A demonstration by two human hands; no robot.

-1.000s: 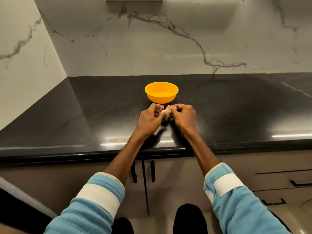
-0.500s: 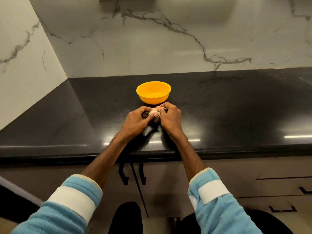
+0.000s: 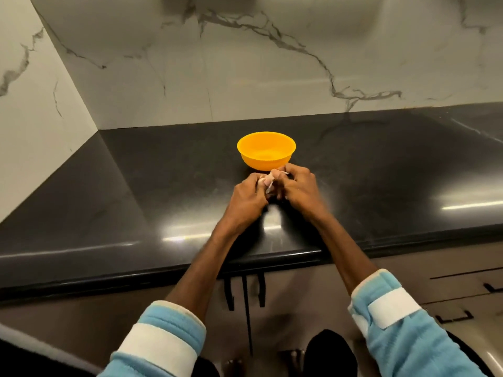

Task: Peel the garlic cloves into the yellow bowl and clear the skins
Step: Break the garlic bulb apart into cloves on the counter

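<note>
Left hand (image 3: 246,201), right hand (image 3: 302,190) together (both curled)

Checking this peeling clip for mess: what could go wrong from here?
1. The right hand is almost against the bowl; a hard tug might nudge it.
2. It and the left hand pinch the garlic over the counter, short of the bowl, so skins may scatter there.

One wide-angle view looks from the person's head, forward and steeply down over the dark tabletop (image 3: 141,213) toward the marble wall (image 3: 245,77). It sits close above the blue sleeves (image 3: 408,346), the yellow bowl (image 3: 261,162) lies near frame centre, and cabinet fronts (image 3: 299,292) fill the bottom edge.
</note>
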